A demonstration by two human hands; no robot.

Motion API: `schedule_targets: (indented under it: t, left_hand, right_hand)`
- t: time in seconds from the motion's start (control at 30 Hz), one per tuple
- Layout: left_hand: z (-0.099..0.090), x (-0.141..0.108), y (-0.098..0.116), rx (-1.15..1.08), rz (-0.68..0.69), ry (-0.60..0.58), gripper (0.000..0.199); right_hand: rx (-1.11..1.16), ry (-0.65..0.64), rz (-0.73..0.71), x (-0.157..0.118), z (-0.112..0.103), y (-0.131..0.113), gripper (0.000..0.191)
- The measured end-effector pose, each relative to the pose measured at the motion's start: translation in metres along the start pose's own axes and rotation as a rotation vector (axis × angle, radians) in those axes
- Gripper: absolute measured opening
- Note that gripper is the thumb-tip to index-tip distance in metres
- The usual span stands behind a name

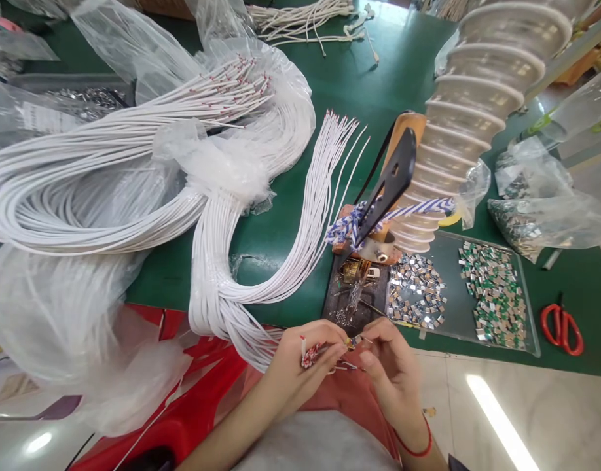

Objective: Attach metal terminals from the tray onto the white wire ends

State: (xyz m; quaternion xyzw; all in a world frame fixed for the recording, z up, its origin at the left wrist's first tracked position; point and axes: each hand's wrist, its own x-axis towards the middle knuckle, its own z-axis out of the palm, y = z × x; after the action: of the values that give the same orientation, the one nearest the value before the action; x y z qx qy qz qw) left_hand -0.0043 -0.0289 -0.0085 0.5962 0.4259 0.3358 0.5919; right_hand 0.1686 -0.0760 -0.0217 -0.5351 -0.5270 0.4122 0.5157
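My left hand [305,356] is closed round the ends of several white cables [266,337], and their red tips stick out between the fingers. At its fingertips, just above my lap, is a small metal connector [353,341]. My right hand [391,366] meets it from the other side, thumb and index finger bent in at the connector; the exact grip is partly hidden. Just beyond the hands stands a soldering stand [364,261] with a black lever [391,180] tied on by blue-and-white cord. Loose metal connectors [416,291] lie in a tray [455,288] beside it.
Green-and-silver connectors [494,294] fill the tray's right part. Red-handled scissors [562,327] lie near the table's right edge. A wide clear ribbed hose [477,111] comes down behind the stand. Large cable bundles [109,176] and plastic bags [536,196] lie on the green table [393,65].
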Motion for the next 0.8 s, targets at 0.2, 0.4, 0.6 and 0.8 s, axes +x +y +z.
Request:
schedule_targets:
  t: [0.2, 0.4, 0.6, 0.8]
  left_hand:
    - [-0.003, 0.004, -0.001, 0.086, -0.04, 0.056, 0.023]
    - [-0.001, 0.008, -0.003, 0.118, 0.022, 0.12, 0.021]
    - [-0.002, 0.012, -0.005, 0.167, 0.082, 0.141, 0.023]
    - [-0.003, 0.02, 0.003, 0.16, 0.085, 0.167, 0.023]
  right_hand:
    - [-0.016, 0.089, -0.011, 0.005, -0.001, -0.002, 0.013]
    - [-0.183, 0.004, -0.065, 0.007, -0.003, -0.002, 0.011]
    - [-0.3, 0.038, -0.148, 0.011, 0.002, -0.003, 0.014]
    - [-0.284, 0.114, -0.201, 0.018, 0.01, -0.004, 0.015]
